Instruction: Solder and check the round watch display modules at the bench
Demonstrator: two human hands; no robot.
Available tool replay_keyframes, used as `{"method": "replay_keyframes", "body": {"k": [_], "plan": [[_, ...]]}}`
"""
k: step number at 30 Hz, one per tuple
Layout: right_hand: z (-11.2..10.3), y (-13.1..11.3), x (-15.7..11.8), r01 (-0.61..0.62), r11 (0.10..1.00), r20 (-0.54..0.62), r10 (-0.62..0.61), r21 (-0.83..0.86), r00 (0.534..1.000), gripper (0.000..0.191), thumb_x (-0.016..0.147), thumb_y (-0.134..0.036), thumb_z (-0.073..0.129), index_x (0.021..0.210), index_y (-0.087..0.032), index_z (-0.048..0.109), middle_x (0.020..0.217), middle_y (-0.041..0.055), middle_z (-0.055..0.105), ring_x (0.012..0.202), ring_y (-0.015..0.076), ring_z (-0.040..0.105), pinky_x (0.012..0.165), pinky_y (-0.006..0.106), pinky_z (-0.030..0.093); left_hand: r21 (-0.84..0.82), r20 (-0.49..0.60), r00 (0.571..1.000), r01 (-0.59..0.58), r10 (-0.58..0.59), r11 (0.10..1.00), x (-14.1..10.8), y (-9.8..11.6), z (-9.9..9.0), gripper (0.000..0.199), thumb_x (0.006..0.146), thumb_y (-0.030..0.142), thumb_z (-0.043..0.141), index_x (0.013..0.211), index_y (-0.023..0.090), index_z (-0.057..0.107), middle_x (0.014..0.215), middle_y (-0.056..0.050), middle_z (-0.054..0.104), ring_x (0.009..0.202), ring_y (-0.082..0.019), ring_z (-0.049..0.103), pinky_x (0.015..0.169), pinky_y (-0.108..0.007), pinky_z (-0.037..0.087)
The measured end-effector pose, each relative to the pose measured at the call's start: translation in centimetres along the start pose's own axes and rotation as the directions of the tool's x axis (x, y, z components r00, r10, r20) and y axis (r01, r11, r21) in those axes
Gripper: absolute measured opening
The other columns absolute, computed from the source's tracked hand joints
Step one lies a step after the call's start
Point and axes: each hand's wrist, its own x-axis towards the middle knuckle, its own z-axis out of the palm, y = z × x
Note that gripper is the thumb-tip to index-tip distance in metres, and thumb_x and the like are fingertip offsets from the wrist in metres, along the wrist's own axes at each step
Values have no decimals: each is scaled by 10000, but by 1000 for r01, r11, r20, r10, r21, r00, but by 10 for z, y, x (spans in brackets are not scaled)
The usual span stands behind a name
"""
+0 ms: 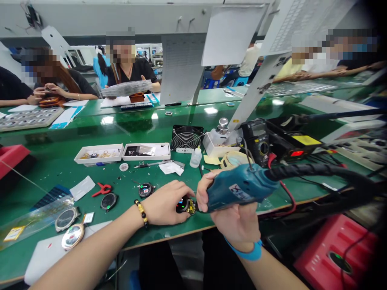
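My left hand (169, 203) is closed around an opened smartwatch (182, 205) at the table's front edge. Bare gold-coloured parts (191, 206) show at the watch's right side. In my right hand (236, 225) is a blue corded power tool (238, 187), gripped round its body, which looks like an electric screwdriver. It lies sideways with its front end toward the watch. The tip is hidden by my fingers, so I cannot tell whether it touches. Another round watch (145, 189) lies just beyond my left wrist, and a dark one (109, 201) farther left.
Two white parts trays (98, 154) (146, 151), a fan (187, 137), a small bottle (196, 157) and a tape roll (233, 160) stand behind. A multimeter (256, 139) is at right. A red clamp (102, 189) and watches (66, 219) lie left. Co-workers (128, 74) sit opposite.
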Motion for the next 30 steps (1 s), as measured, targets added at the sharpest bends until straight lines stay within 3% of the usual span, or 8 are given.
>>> {"method": "replay_keyframes", "body": {"k": [8, 13, 17, 21, 26, 30], "plan": [[-14, -12, 9, 99, 995, -58, -97, 30, 994, 535, 989, -716, 515, 1220, -244, 614, 820, 30, 566, 595, 182, 532, 547, 316, 430, 5, 3, 1000, -4, 4, 1000, 0, 0, 0, 367, 820, 250, 775, 1154, 214, 625, 1133, -64, 665, 1080, -258, 611, 974, -375, 507], [-9, -16, 14, 111, 992, -86, -105, 57, 991, 525, 992, -708, 517, 1196, -236, 622, 820, 31, 567, 566, 174, 534, 513, 314, 435, -19, -11, 999, -30, 30, 999, 0, 1, 0, 395, 837, 332, 840, 1161, 217, 647, 1196, -67, 661, 1126, -263, 602, 1031, -400, 488], [-2, -16, 17, 136, 988, -113, -127, 78, 986, 517, 992, -703, 521, 1196, -240, 628, 821, 32, 566, 564, 179, 529, 513, 324, 436, -112, -94, 994, -59, 48, 992, 2, 4, -1, 131, 924, 321, 784, 953, 220, 706, 1153, -41, 693, 1085, -221, 615, 994, -356, 495], [-2, -15, 20, 140, 989, -99, -135, 43, 986, 540, 969, -726, 547, 1197, -243, 628, 843, 27, 571, 575, 180, 538, 513, 323, 436, -175, -148, 989, -13, -13, 985, 3, 6, -1, 137, 896, 208, 793, 807, 204, 688, 1034, -19, 720, 1027, -202, 635, 935, -329, 508], [-9, -4, 19, 127, 992, -114, -125, 7, 986, 532, 959, -719, 566, 1194, -247, 635, 844, 33, 583, 576, 183, 528, 519, 316, 431, -240, -46, 996, 62, -75, 969, 2, 6, 0, 223, 784, 201, 889, 728, 197, 674, 1122, -24, 701, 1073, -213, 656, 975, -343, 510], [-12, 5, 16, 106, 994, -125, -101, 31, 987, 539, 953, -723, 570, 1190, -244, 636, 843, 31, 581, 574, 179, 515, 524, 310, 433, -221, -22, 997, 66, -72, 973, 2, 6, 1, 228, 784, 204, 893, 732, 193, 670, 1140, -27, 686, 1093, -216, 660, 977, -341, 509]]}}
